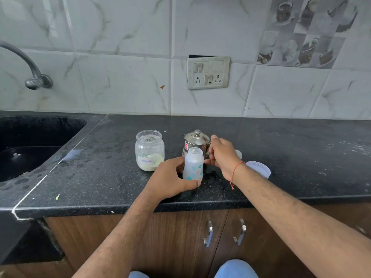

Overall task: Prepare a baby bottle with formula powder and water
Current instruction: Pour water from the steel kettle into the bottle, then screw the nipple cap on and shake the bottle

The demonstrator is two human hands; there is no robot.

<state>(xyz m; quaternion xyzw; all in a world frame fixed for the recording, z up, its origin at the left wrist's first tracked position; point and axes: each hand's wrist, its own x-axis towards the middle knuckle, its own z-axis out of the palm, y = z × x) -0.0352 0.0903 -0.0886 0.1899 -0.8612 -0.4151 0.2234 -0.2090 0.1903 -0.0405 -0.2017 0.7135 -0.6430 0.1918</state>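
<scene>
Baby bottle (pixel 193 164) stands uncapped on the black counter (pixel 100 177), just in front of the steel lidded jug (pixel 195 144). My left hand (pixel 170 180) wraps its lower body; my right hand (pixel 220 153) curls around the jug's handle. Formula jar (pixel 149 150) sits open beside them, its lid (pixel 259 168) off to the right. Judged step: adding water. Next: lift the jug and tip the spout over the narrow mouth slowly, bottle held steady.

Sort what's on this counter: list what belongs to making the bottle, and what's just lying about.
For the job: bottle, held by the left hand; formula jar, lid off; steel jug, its handle gripped by the right hand; lid, probably the jar's.

Lying about: sink, tap, switchboard, cabinet handles.
</scene>
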